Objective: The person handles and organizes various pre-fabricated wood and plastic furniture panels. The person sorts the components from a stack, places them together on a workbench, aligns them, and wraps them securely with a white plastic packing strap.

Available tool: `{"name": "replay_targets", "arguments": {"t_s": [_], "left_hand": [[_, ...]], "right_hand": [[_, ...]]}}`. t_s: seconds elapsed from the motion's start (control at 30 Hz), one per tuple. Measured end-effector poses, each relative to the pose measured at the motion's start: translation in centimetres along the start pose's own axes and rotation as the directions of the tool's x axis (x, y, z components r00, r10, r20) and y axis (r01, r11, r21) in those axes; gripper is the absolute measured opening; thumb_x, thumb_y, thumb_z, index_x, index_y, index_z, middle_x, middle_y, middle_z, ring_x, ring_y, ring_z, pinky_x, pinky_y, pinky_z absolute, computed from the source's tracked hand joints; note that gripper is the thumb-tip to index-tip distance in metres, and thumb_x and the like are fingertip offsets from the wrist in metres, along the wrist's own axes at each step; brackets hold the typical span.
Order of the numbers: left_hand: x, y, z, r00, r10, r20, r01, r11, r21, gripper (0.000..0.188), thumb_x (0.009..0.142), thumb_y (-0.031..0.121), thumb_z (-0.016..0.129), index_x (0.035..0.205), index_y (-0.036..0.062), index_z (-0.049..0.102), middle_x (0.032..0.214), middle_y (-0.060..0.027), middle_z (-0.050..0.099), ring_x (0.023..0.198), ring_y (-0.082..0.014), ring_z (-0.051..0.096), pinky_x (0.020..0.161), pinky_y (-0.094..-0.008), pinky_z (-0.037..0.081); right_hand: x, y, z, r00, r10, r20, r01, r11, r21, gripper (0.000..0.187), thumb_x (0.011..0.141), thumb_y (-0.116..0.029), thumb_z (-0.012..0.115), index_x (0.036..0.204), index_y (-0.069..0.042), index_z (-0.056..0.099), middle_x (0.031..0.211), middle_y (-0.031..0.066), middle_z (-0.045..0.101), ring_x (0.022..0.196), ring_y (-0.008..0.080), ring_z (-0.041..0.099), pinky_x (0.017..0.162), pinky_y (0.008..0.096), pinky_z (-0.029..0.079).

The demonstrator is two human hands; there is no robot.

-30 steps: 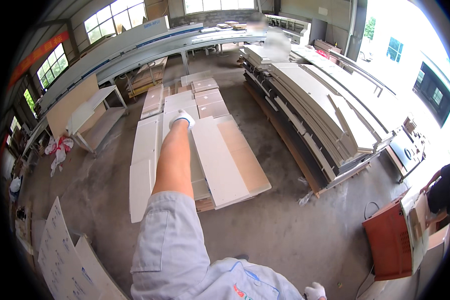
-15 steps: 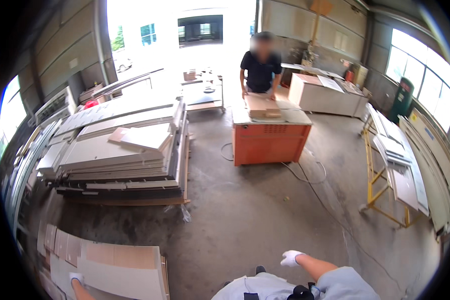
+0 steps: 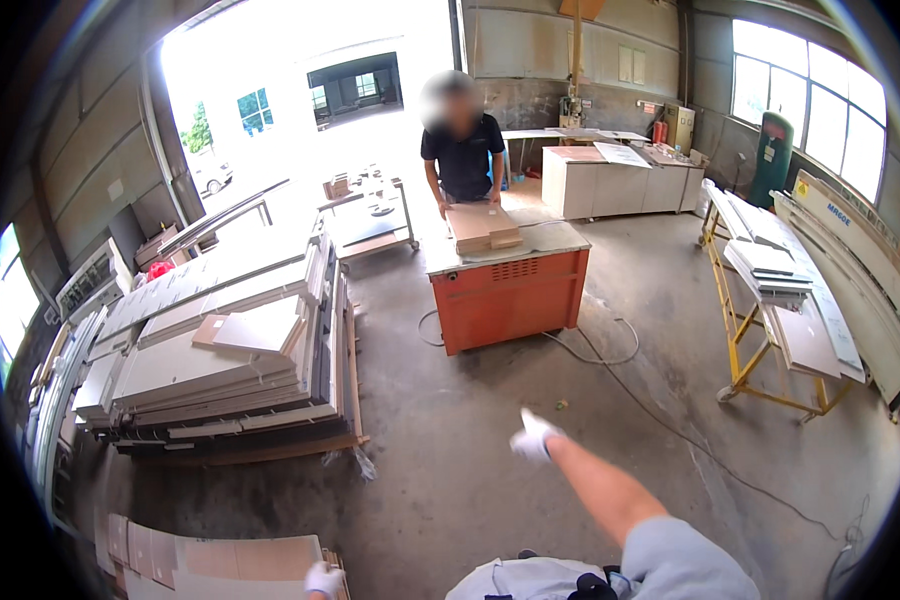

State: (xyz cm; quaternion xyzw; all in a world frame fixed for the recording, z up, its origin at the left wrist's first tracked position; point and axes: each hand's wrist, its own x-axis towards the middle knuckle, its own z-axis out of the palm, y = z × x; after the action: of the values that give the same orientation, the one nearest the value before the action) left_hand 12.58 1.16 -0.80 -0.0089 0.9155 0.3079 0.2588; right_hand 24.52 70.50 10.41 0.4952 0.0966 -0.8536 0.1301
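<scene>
Shifted left hand, the nearer, to right end of stacked panels stretching lengthwise leftward, grip unclear, and right hand forward, part-open, finger extended, empty.

Looks like a workshop for boards. Shows it by a tall board stack between eight and nine o'clock, a low board pile at seven, an orange bench near centre, a green tank at two, a wheeled yellow rack at three. Has bare floor and a big doorway at eleven.
</scene>
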Motion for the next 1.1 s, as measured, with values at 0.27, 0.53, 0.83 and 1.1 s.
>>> {"name": "replay_targets", "arguments": {"t_s": [0.27, 0.53, 0.83, 1.1], "left_hand": [[-14.0, -1.7, 20.8, 0.945, -0.151, 0.290, 0.276, 0.845, -0.458, 0.061, 0.090, 0.023, 0.070, 0.146, 0.0053, 0.052, 0.103, -0.0134, 0.069, 0.063, -0.0202, 0.061, 0.051, -0.0371, 0.050], [-16.8, 4.0, 25.7, 0.931, -0.296, 0.216, 0.349, 0.893, -0.283, 0.037, 0.090, 0.022, 0.066, 0.125, 0.0085, 0.065, 0.089, -0.0116, 0.066, 0.060, -0.0235, 0.057, 0.050, -0.0424, 0.045], [-15.6, 7.9, 27.7, 0.923, -0.254, 0.288, 0.323, 0.920, -0.221, 0.029, 0.089, 0.024, 0.065, 0.112, 0.0081, 0.068, 0.090, -0.0131, 0.067, 0.068, -0.0276, 0.060, 0.057, -0.0457, 0.047], [-10.7, 10.7, 26.0, 0.908, -0.260, 0.328, 0.418, 0.573, -0.705, 0.018, 0.093, 0.000, 0.052, 0.110, -0.0002, 0.059, 0.068, -0.0049, 0.050, 0.050, -0.0154, 0.049, 0.042, -0.0318, 0.037]], "right_hand": [[-14.0, -14.7, 26.7, 0.638, -0.721, 0.270, 0.288, -0.103, -0.952, 0.027, 0.089, -0.009, 0.054, 0.115, -0.004, 0.059, 0.098, 0.0196, 0.070, 0.089, 0.0311, 0.070, 0.072, 0.0489, 0.056], [4.1, -6.9, 3.8, 0.811, -0.094, 0.578, 0.441, -0.552, -0.708, 0.015, 0.091, -0.026, 0.058, 0.095, -0.014, 0.065, 0.091, 0.0139, 0.067, 0.085, 0.0299, 0.062, 0.077, 0.0426, 0.053], [1.3, 9.0, -40.2, 0.942, -0.234, -0.240, -0.297, -0.253, -0.921, 0.034, 0.082, -0.032, 0.065, 0.104, -0.009, 0.078, 0.093, 0.0139, 0.076, 0.083, 0.0301, 0.073, 0.071, 0.0430, 0.054], [-3.9, 6.3, -37.2, 0.793, -0.394, -0.464, -0.460, 0.110, -0.881, 0.038, 0.093, -0.041, 0.059, 0.092, -0.008, 0.077, 0.083, 0.0092, 0.076, 0.074, 0.0222, 0.072, 0.073, 0.0384, 0.056]]}}
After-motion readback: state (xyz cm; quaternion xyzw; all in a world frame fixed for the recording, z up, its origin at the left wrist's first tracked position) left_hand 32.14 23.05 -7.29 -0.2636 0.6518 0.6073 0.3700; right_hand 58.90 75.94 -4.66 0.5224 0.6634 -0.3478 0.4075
